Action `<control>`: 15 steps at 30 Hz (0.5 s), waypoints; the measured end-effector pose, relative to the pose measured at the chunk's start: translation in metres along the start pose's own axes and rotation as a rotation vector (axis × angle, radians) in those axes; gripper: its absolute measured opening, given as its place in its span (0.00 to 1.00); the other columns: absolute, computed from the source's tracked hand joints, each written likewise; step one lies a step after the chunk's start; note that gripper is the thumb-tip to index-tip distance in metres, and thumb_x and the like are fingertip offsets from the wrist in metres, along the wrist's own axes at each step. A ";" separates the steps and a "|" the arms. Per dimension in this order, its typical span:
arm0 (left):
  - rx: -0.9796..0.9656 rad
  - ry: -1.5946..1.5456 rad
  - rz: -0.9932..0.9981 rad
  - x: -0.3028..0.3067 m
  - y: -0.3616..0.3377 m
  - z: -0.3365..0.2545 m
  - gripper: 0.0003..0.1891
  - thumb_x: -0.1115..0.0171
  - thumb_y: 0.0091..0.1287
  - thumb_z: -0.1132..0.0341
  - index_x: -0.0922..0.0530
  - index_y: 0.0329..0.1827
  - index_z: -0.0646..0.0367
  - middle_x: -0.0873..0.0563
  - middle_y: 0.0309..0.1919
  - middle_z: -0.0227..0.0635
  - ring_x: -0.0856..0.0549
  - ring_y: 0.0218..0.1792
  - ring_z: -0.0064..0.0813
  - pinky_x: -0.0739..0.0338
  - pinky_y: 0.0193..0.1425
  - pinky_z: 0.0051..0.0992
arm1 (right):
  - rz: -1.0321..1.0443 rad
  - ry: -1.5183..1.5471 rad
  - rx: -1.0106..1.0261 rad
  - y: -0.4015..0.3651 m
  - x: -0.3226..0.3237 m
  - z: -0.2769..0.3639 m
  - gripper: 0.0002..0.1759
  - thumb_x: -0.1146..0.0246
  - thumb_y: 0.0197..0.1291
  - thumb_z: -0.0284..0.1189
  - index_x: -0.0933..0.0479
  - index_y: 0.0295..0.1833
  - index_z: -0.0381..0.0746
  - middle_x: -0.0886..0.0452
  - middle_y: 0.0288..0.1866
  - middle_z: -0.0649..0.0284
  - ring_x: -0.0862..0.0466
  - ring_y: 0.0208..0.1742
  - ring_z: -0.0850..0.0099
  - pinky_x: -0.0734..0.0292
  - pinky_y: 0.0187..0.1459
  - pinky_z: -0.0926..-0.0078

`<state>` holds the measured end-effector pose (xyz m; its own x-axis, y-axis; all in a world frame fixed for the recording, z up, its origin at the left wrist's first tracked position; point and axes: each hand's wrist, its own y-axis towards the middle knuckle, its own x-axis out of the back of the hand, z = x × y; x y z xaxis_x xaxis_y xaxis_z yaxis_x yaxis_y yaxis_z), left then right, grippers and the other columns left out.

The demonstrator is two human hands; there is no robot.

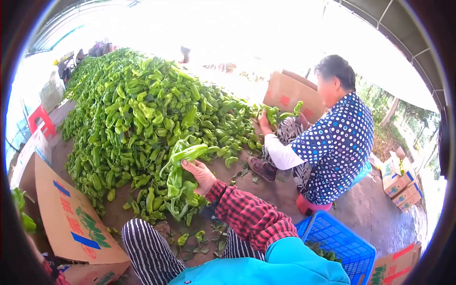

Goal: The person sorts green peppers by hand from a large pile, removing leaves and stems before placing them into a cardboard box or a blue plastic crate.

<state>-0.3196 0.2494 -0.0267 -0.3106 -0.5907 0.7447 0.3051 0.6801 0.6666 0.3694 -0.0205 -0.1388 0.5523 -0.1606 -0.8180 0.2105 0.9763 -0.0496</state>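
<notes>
My right hand (203,177) is closed round several long green peppers (176,183), its thumb across the upper one. The bunch hangs in front of a large heap of green peppers (142,109) on the ground. At the far left edge, my left hand (34,248) shows only as a dark sliver above its plaid sleeve, its fingers hidden. It is beside an open cardboard box (71,213) with printed flaps. More green peppers (27,222) show at that edge, above the hand.
A seated person (332,133) in a dotted top holds peppers at the heap's right side, before another cardboard box (294,95). A blue crate (349,242) with some greens stands at my right. Stacked boxes (401,183) are farther right, and a red stool (42,121) at left.
</notes>
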 end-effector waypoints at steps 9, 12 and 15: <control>0.047 0.239 0.063 -0.005 -0.024 -0.125 0.25 0.43 0.50 0.79 0.32 0.55 0.61 0.28 0.54 0.47 0.31 0.60 0.44 0.40 0.65 0.37 | -0.007 0.004 0.000 -0.007 -0.007 0.007 0.16 0.33 0.53 0.30 0.25 0.48 0.42 0.20 0.41 0.70 0.19 0.40 0.75 0.21 0.39 0.71; -0.027 0.107 0.102 -0.010 -0.023 -0.154 0.22 0.47 0.48 0.82 0.31 0.49 0.59 0.25 0.48 0.42 0.29 0.55 0.42 0.37 0.60 0.38 | 0.018 0.011 0.014 -0.011 -0.010 0.009 0.16 0.34 0.53 0.30 0.25 0.48 0.43 0.20 0.41 0.70 0.19 0.39 0.76 0.21 0.38 0.72; 0.007 0.189 0.178 -0.010 -0.028 -0.180 0.23 0.47 0.47 0.82 0.31 0.49 0.61 0.26 0.50 0.41 0.30 0.58 0.42 0.40 0.63 0.37 | -0.012 0.016 0.025 -0.014 -0.015 0.014 0.15 0.34 0.54 0.31 0.25 0.48 0.44 0.20 0.41 0.71 0.19 0.39 0.77 0.21 0.38 0.73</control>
<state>-0.1628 0.1582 -0.0474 -0.0783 -0.5315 0.8434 0.3337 0.7833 0.5246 0.3693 -0.0333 -0.1180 0.5368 -0.1698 -0.8265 0.2373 0.9704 -0.0452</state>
